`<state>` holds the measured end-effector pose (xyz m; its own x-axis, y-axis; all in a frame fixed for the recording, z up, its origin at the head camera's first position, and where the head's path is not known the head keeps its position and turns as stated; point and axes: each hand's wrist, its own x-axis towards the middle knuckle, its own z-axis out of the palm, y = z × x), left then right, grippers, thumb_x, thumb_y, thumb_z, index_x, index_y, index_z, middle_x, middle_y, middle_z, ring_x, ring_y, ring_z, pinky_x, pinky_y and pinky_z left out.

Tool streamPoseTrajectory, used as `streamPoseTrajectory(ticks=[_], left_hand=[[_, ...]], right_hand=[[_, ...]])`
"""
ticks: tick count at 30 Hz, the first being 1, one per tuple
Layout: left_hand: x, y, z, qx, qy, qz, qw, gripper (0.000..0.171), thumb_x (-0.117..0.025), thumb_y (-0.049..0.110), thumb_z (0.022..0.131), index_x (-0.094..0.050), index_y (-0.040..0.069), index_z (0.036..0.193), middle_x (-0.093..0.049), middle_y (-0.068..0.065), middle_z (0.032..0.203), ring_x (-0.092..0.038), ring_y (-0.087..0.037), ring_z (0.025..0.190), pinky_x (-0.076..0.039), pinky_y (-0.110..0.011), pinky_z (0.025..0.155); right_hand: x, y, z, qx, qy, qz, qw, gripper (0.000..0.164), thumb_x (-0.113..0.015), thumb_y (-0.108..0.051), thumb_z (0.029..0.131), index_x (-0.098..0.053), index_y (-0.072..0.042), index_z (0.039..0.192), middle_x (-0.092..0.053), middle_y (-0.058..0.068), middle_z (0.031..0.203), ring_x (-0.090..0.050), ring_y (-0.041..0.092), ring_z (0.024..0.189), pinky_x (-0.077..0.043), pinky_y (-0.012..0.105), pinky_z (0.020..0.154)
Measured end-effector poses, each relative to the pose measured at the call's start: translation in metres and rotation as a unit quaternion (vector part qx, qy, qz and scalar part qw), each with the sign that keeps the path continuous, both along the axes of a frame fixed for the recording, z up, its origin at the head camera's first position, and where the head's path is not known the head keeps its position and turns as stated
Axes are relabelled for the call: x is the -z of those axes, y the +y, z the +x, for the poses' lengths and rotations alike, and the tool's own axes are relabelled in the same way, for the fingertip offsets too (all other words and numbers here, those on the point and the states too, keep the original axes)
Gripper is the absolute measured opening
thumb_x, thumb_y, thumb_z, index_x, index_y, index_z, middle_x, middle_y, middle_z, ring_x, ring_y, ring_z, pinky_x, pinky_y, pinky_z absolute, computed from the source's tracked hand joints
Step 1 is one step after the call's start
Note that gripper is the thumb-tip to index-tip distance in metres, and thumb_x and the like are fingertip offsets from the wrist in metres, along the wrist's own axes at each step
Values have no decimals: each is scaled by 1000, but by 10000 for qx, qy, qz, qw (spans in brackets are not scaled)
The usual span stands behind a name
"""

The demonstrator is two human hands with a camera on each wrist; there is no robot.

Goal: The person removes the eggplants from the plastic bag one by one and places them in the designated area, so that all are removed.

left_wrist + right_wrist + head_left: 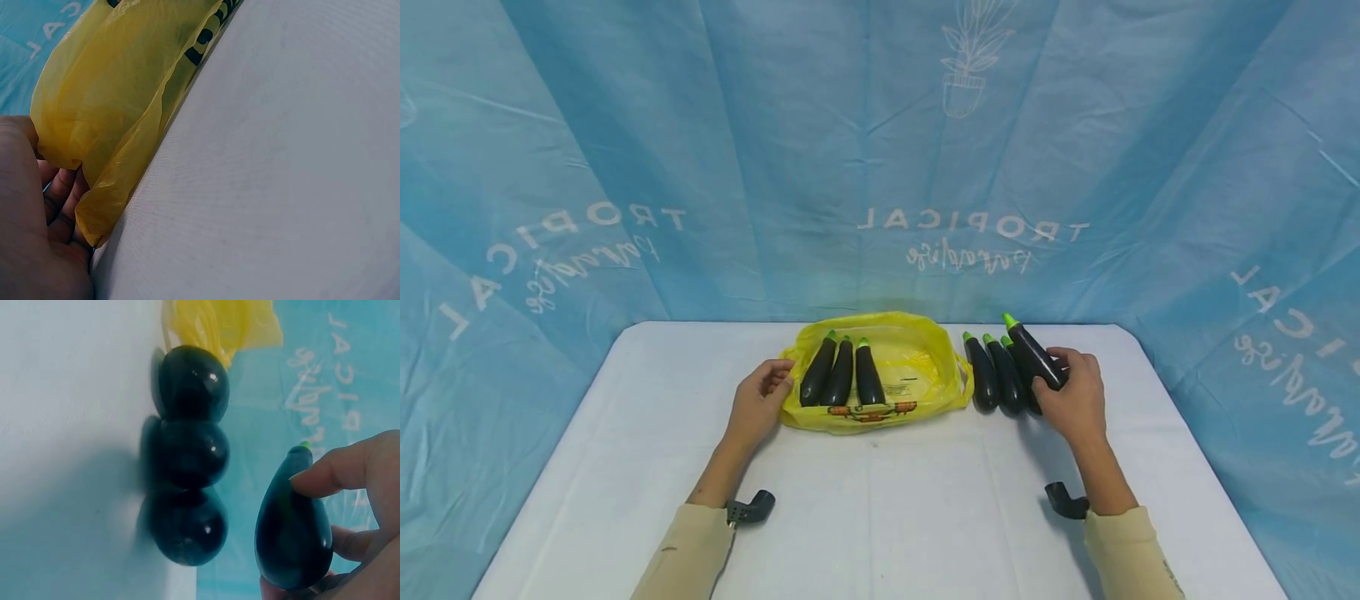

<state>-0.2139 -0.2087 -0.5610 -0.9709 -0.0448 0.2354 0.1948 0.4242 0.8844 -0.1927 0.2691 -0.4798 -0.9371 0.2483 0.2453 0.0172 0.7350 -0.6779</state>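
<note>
Three eggplants (839,375) in yellow bag (820,420), nr tabletop's (880,508) far edge — L hand (762,398) pinching bag's left rim. Three loose eggplants (1003,379) in a row just right of bag, same edge. R hand (1073,396) grips one more eggplant (1033,354) — held clear of tabletop, stem end twd far edge.

On the blue cloth (880,171) I can read "TROPICAL" in mirror-reversed capitals with a script "Paradise" beneath, repeated across my head feed, while the dark lettering (204,37) on the yellow bag (820,419) is too cut off for me to make out.
</note>
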Motion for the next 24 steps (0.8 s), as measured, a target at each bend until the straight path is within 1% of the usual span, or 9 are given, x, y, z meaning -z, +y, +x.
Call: streamPoseTrajectory(ticks=[6, 17, 24], left_hand=[[-1, 0, 0, -12, -54, 10, 10000, 25, -63, 9, 104, -68, 8, 129, -67, -8, 109, -59, -22, 98, -47, -13, 81], [-2, 0, 1, -19, -54, -16, 10000, 25, -63, 10, 104, -68, 9, 129, -67, -8, 110, -59, -22, 98, -47, -13, 81], [-2, 1, 1, -8, -21, -22, 10000, 25, -63, 10, 104, -68, 8, 128, -67, -9, 109, -59, -22, 97, -47, -12, 81]], right_hand=[[5, 8, -3, 102, -99, -17, 9999, 51, -68, -10, 94, -58, 2, 143, -52, 26, 131, -53, 41, 115, -48, 55, 92], [14, 23, -10, 350, -227, 41, 9991, 52, -69, -9, 92, -59, 1, 142, -53, 26, 131, -53, 40, 113, -42, 47, 87], [15, 28, -12, 462, -361, 64, 9983, 52, -69, -9, 92, -59, 3, 142, -52, 27, 131, -52, 40, 112, -43, 49, 86]])
